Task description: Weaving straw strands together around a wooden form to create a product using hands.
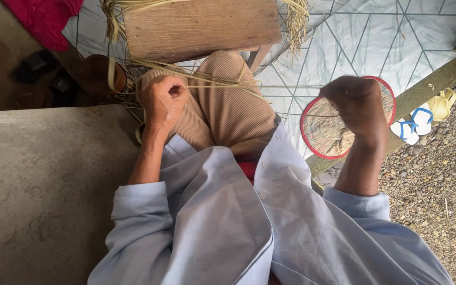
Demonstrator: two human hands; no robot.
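My left hand (pixel 164 100) is closed in a fist over my raised knee, gripping one end of a thin dry straw strand (pixel 249 87). My right hand (pixel 359 108) is also fisted, out to the right, pinching the other end, so the strand runs taut and nearly level between them. More loose straw (pixel 186 71) trails from under a wooden board (pixel 201 26) that rests just beyond my knee. Tufts of straw stick out at both ends of the board.
A round woven mat with a red rim (pixel 325 134) lies under my right hand on a patterned sheet (pixel 376 42). A concrete slab (pixel 43 184) fills the left. Sandals (pixel 415 124) and gravel (pixel 439 179) lie at right; a wooden beam (pixel 428 84) crosses there.
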